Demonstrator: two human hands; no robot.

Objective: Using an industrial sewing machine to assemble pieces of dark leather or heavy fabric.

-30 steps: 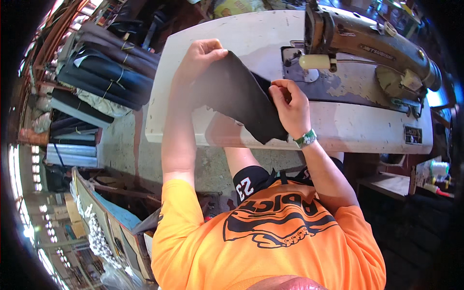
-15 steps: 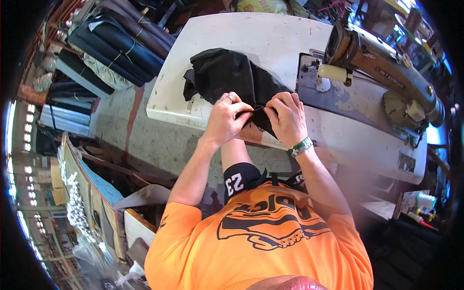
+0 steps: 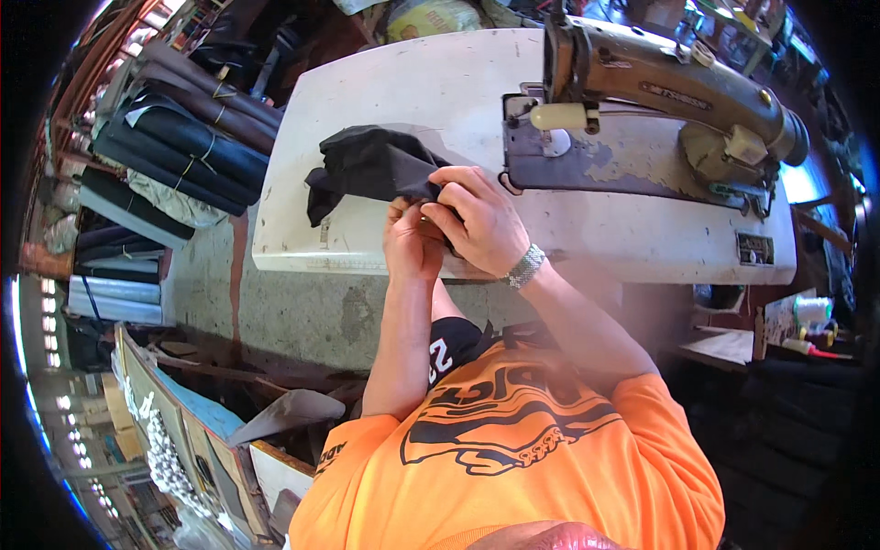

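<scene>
A piece of black fabric (image 3: 371, 165) lies bunched and folded on the white sewing table (image 3: 440, 78), its near end lifted at the table's front edge. My left hand (image 3: 413, 243) has its fingers curled and pinched on that near end. Close against it, my right hand (image 3: 481, 220) grips the same end from the right, thumb and fingers pressed together. The fingertips of both hands almost meet, and the bit of cloth between them is mostly hidden. A beaded bracelet is on my right wrist.
An old brown sewing machine (image 3: 678, 82) stands on the table to the right, with a cream cylindrical part (image 3: 561, 116) near its head. Rolls of dark material (image 3: 179, 151) are stacked at the left. Thread spools (image 3: 811, 310) sit at the far right.
My hands have come closer together, the right moving left and over toward the left hand. The black fabric is now flatter and more gathered at its near end. The view has shifted.
</scene>
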